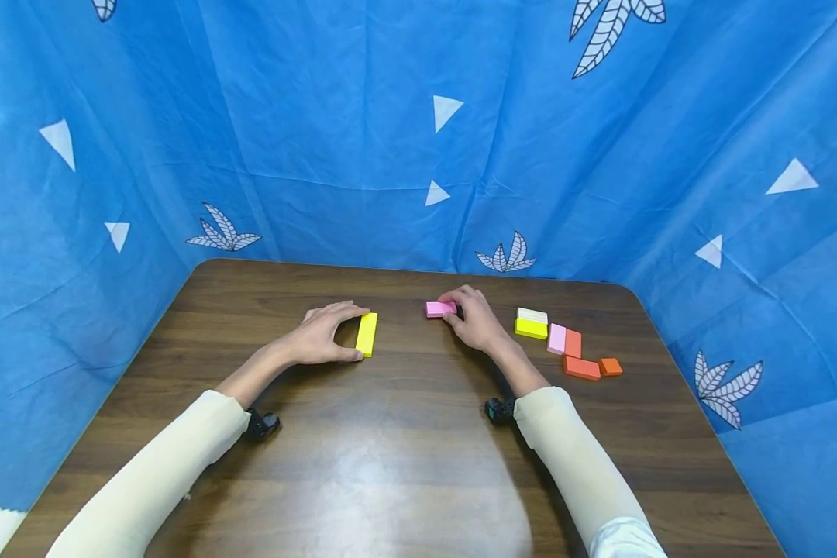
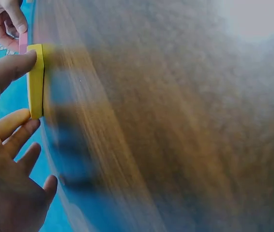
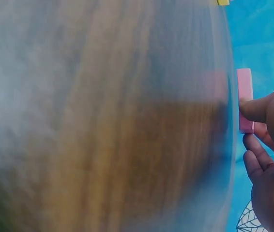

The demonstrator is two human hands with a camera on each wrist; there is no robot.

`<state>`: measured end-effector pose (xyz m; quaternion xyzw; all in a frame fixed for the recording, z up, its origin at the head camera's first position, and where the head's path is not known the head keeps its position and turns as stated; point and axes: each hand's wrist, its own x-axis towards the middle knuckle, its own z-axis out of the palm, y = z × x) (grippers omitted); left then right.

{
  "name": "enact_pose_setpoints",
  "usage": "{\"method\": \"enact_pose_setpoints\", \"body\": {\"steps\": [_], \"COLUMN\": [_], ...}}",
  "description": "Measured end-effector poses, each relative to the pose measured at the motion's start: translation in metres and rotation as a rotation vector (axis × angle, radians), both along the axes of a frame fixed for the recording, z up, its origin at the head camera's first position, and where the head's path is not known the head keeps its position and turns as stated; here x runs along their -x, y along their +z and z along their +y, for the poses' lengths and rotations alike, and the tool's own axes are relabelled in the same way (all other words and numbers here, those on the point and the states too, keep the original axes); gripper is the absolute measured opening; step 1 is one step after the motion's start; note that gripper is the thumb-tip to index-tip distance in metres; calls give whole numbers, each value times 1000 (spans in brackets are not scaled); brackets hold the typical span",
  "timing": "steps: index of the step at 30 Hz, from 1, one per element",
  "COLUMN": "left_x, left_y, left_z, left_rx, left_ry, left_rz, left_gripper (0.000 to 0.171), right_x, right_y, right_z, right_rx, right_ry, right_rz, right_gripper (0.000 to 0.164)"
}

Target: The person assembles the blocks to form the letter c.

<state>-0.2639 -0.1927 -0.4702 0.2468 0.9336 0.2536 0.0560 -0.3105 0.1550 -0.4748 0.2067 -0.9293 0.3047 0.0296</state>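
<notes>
A yellow rectangular block (image 1: 366, 335) lies near the middle of the wooden table, and my left hand (image 1: 324, 335) pinches it end to end, thumb on the near end and fingertips on the far end. In the left wrist view the thumb presses one end of this block (image 2: 37, 89) while the other fingers spread below. To the right, my right hand (image 1: 477, 319) pinches a pink block (image 1: 438, 310) at its right end between thumb and fingers. The right wrist view shows the thumb flat against the pink block (image 3: 245, 84). A gap of bare table separates the two blocks.
Right of my right hand, a white block (image 1: 532, 315) and a yellow block (image 1: 531, 329) sit together. Beside them are a light pink block (image 1: 556, 339), two red blocks (image 1: 582, 368) and a small orange block (image 1: 610, 366). A blue curtain (image 1: 307, 139) hangs behind the table.
</notes>
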Motion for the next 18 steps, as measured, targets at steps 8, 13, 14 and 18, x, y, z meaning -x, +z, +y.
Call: {"method": "enact_pose_setpoints", "body": {"steps": [8,13,14,18], "left_x": [-9,-12,-12,-14], "left_y": [2,2,2,-1], "left_z": [3,6,6,8], "left_rx": [-32,-36,-30,-2], "left_ry": [25,6,3,6], "left_rz": [25,94,102,101], "left_gripper": [75,57,55,49], "right_x": [3,5,5,5], "right_y": [1,-1,-1,-3], "right_z": [-2,-9,-11,-18], "right_rx": [14,32,32,23], "right_ry": [-16,-18,-13,17], "right_rz": [-7,-7,-4,0], "right_gripper": [29,29,29,29]}}
